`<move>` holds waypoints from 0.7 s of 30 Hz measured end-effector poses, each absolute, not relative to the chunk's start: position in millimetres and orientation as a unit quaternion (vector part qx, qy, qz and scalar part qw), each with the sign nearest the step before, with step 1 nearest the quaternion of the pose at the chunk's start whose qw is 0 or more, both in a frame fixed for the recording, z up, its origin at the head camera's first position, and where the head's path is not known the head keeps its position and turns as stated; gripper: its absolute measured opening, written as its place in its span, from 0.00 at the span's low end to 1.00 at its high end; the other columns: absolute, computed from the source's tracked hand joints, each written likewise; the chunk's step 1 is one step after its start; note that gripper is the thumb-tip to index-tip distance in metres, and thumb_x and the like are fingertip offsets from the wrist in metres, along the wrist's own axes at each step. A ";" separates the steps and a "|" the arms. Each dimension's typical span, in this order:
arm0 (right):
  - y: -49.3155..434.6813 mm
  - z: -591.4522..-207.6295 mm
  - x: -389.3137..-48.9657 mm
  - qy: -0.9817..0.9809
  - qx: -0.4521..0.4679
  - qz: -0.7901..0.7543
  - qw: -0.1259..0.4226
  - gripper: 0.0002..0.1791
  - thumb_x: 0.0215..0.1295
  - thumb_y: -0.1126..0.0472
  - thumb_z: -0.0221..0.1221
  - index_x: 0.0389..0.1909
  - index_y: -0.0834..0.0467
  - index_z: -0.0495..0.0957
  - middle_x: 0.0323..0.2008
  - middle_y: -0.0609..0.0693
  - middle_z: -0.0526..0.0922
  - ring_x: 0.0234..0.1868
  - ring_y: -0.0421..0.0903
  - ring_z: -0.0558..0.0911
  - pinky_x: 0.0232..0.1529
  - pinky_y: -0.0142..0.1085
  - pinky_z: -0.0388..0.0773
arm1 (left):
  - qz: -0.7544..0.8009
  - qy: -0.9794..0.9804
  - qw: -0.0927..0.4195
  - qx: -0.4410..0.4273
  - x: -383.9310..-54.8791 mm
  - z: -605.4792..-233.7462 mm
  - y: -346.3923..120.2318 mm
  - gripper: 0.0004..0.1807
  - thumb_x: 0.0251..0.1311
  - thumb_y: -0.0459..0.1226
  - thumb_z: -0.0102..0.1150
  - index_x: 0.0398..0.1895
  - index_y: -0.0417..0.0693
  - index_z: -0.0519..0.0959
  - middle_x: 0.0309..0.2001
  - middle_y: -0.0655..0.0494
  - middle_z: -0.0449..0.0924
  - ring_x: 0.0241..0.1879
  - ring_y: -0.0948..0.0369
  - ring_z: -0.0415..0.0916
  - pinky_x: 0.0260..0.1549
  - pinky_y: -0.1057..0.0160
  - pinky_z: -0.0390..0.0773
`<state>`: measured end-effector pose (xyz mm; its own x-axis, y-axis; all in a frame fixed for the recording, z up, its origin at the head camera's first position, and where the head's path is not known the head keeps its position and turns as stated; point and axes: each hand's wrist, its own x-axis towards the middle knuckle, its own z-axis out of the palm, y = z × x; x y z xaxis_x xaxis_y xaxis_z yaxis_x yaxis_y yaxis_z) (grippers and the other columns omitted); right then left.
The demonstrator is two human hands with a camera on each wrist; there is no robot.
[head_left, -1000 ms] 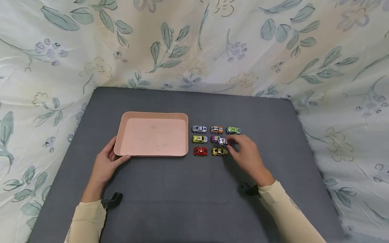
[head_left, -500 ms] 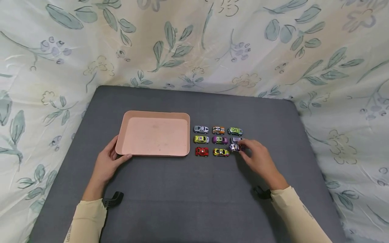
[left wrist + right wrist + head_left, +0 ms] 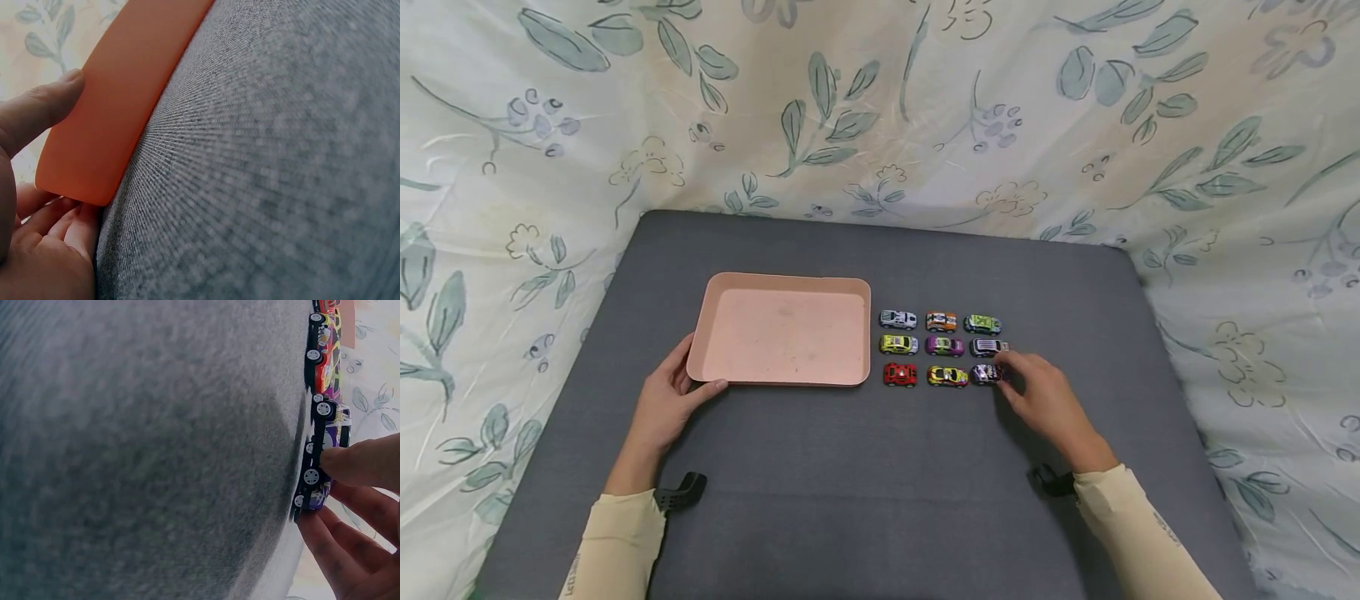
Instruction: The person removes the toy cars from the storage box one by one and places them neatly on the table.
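Observation:
My right hand [image 3: 1047,398] pinches a dark purple and white toy car [image 3: 985,374] at the near right corner of a grid of toy cars. In the right wrist view, the thumb [image 3: 359,464] presses the car's side, and its wheels are at the cloth. Just behind it sits a grey-white toy car [image 3: 987,347], partly covered by my fingers. To its left is a yellow toy car [image 3: 947,377]. My left hand [image 3: 661,408] holds the near left corner of a pink tray [image 3: 782,377], thumb on the near wall and fingers round the left side.
A red toy car [image 3: 900,375] ends the near row. Farther back are lime-yellow [image 3: 898,344], purple-green [image 3: 944,346], silver [image 3: 898,319], orange [image 3: 941,322] and green [image 3: 982,324] toy cars. A dark grey cloth [image 3: 850,517] covers the table, with a floral curtain [image 3: 880,108] behind.
My right hand has carried the purple and white car right and nearer, from over the middle row to the near row's right end. My left hand stays at the tray corner; the view shifted slightly.

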<state>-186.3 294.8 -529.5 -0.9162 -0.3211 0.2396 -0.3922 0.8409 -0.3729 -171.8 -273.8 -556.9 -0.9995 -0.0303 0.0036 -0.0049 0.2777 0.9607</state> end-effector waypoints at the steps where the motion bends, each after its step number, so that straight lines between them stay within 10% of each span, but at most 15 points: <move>1: 295.2 -529.8 -186.1 -0.956 0.185 0.211 0.082 0.20 0.61 0.72 0.75 0.52 0.55 0.85 0.45 0.56 0.89 0.46 0.57 0.86 0.45 0.59 0.84 | -0.600 -0.800 0.010 0.012 -171.7 -556.8 -273.8 0.56 0.64 0.27 0.77 0.88 0.37 0.50 0.84 0.35 0.53 0.82 0.44 0.55 0.70 0.77 0.65; 21: 300.2 -533.0 -185.6 -0.957 0.159 0.229 0.081 0.22 0.61 0.68 0.74 0.56 0.57 0.85 0.50 0.58 0.89 0.51 0.59 0.86 0.51 0.62 0.83 | -0.599 -0.801 0.003 0.019 -171.0 -557.6 -275.9 0.58 0.65 0.28 0.77 0.89 0.39 0.47 0.85 0.36 0.50 0.83 0.43 0.51 0.71 0.77 0.62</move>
<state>-185.6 300.2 -533.0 -0.9365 -0.2672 0.2270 -0.3410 0.8446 -0.4128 -171.0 -275.9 -557.6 -0.9993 -0.0328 -0.0181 -0.0266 0.2822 0.9590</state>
